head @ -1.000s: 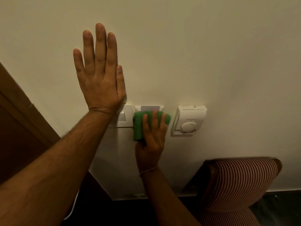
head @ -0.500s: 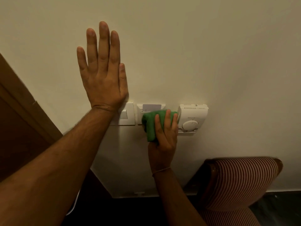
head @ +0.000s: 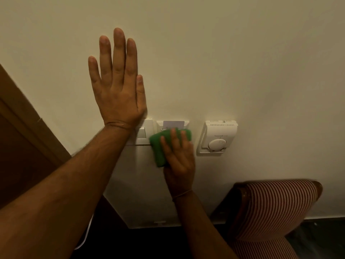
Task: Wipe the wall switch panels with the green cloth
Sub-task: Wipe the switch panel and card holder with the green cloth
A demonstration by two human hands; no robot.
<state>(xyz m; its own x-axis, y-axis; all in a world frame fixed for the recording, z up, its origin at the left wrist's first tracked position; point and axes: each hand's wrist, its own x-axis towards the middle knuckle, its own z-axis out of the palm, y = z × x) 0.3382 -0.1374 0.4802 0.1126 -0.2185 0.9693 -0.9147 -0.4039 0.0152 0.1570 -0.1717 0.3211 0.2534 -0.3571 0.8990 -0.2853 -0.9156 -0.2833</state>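
My right hand (head: 177, 159) presses a folded green cloth (head: 158, 148) flat against the wall, over the lower part of the middle panel (head: 173, 124), a white card-slot plate with a pale card in it. To its left is a white light switch (head: 144, 133), half hidden behind my left wrist. My left hand (head: 117, 85) lies flat on the cream wall above that switch, fingers spread and pointing up, holding nothing. A white thermostat (head: 218, 137) with a round dial hangs to the right, apart from the cloth.
A brown wooden door frame (head: 28, 118) runs along the left. A chair back with red and white stripes (head: 276, 208) stands against the wall at lower right. A white skirting board (head: 149, 224) meets a dark floor below.
My right hand slid the cloth right to the thermostat's edge, then back left onto the middle panel. My left hand stayed planted on the wall.
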